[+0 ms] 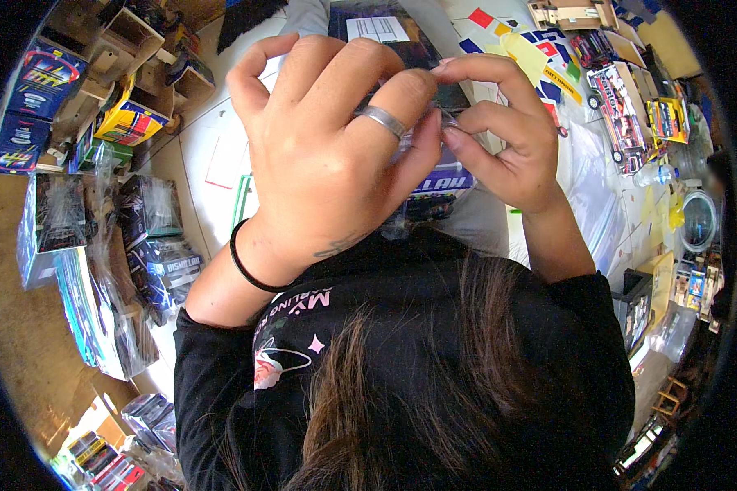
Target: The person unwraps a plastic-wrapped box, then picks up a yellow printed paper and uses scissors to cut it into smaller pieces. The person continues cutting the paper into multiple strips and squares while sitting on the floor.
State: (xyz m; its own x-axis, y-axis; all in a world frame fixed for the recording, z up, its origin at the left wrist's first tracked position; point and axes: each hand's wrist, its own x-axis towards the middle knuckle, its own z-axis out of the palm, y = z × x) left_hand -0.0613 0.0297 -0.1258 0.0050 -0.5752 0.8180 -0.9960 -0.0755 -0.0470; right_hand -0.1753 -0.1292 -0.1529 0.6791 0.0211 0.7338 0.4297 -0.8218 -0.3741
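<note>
My left hand (327,143), with a ring and a black wrist band, is curled in the middle of the view, thumb and forefinger pinched together. Beside it, my right hand (512,151) pinches too, its thumb and fingertips meeting those of the left. A bit of clear plastic wrap (448,120) shows between the fingertips. Beneath the hands, close to my body, is a blue-purple printed package (449,180) with a glossy surface, mostly hidden by my left hand. A dark box (422,51) with a white label (377,29) lies just beyond.
Stacked dark printed boxes (155,204) and wooden pieces line the left side. Colourful paper scraps (532,57) lie far right, near a toy truck (616,114). Clear plastic sheets (585,196) cover tiles by my right forearm. A clear round roll (698,221) sits at the right edge.
</note>
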